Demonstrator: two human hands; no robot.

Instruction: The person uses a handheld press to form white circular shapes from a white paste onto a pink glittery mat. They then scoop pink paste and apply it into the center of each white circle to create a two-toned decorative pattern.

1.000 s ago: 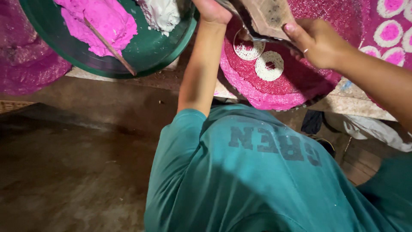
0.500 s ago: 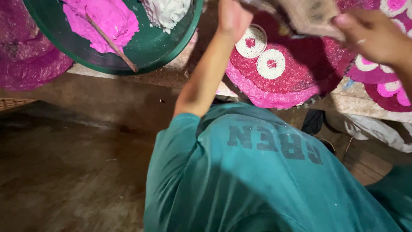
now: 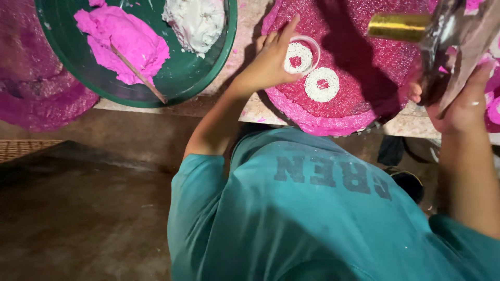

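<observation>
L hand moved onto ring mould, fingertips touching.

The green tray and its white paste are cut by the top edge, the right hand's fingers lie hidden behind a blurred, glossy wrapper — contents indiscernible — and the purple mat runs off at left.

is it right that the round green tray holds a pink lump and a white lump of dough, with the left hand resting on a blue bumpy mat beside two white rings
Not quite. The head view shows the bumpy mat is pink, not blue. The rest holds: the round green tray carries a pink lump of dough and a white lump of dough, and the left hand rests on the mat beside two white rings.
</observation>
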